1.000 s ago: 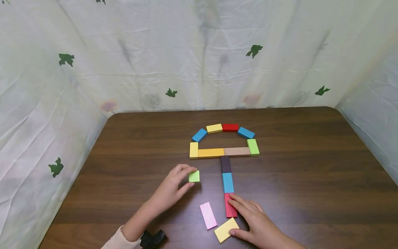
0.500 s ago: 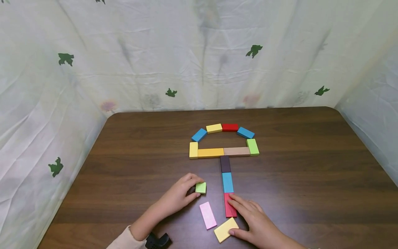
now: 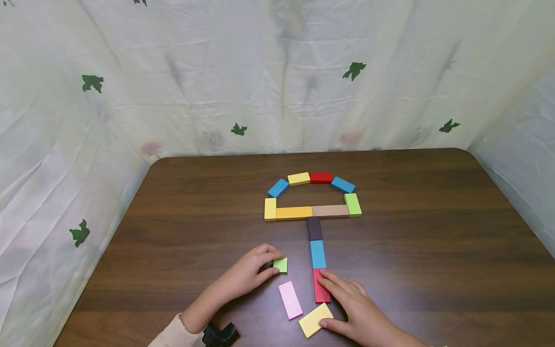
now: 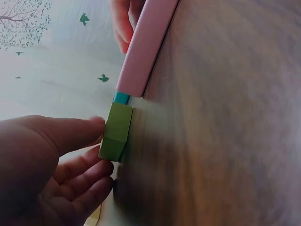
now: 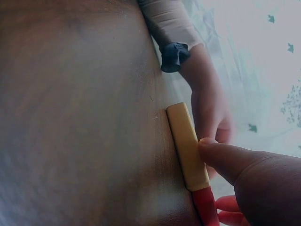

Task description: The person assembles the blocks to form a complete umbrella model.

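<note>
My left hand (image 3: 251, 271) pinches a small light-green block (image 3: 281, 265) between thumb and fingers, low over the table, left of a column of blocks. In the left wrist view the thumb lies along one side of this green block (image 4: 116, 128), the fingertips at its end. My right hand (image 3: 362, 313) has its fingertips on the red block (image 3: 320, 291) at the column's near end. Its thumb touches the edge of a pale-yellow block (image 3: 313, 322), which lies slanted below. A pink block (image 3: 290, 300) lies flat between the hands.
Above the red block, the column continues with a blue block (image 3: 318, 254) and a dark block (image 3: 314, 229). They meet a closed arch of coloured blocks, its base an orange block (image 3: 294, 213) and a tan block (image 3: 330, 211). A printed curtain (image 3: 277, 86) stands behind the table (image 3: 433, 241).
My left hand has moved to the right and nearer, bringing the green block down to just above the pink one. The right hand has stayed on the red and yellow blocks.
</note>
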Demonstrator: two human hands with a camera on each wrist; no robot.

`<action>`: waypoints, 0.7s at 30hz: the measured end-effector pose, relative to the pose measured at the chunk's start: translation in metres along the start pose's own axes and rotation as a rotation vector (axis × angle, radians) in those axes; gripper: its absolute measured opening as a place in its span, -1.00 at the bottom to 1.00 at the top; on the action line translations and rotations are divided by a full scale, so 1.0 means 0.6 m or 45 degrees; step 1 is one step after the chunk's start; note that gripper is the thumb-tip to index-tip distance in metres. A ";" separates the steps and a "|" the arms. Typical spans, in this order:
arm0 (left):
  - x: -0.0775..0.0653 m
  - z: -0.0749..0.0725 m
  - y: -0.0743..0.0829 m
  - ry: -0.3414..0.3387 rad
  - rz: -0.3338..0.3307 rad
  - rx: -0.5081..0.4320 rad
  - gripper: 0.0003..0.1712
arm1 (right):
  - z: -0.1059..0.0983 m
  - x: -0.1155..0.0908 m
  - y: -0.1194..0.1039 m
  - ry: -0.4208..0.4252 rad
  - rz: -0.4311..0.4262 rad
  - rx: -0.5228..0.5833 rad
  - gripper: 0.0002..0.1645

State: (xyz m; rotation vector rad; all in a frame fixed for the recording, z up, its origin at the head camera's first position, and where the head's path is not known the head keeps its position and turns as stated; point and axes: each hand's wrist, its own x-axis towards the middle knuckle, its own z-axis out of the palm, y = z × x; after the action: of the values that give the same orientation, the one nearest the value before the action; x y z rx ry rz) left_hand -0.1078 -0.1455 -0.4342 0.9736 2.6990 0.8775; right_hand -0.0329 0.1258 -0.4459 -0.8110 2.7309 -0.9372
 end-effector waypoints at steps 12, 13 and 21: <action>-0.003 0.000 0.002 -0.083 0.034 -0.031 -0.67 | 0.000 0.002 0.001 -0.041 0.030 -0.006 -0.07; -0.003 0.000 0.002 -0.086 0.037 -0.030 -0.67 | 0.000 0.002 0.001 -0.038 0.029 -0.006 -0.07; -0.004 -0.003 0.002 -0.116 0.062 -0.017 -0.67 | 0.002 0.004 0.000 -0.010 0.015 -0.024 -0.08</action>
State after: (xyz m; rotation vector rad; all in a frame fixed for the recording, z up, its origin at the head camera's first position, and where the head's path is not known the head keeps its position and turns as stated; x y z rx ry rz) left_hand -0.1058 -0.1472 -0.4325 1.0540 2.6006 0.8371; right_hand -0.0346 0.1241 -0.4468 -0.7989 2.7390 -0.9053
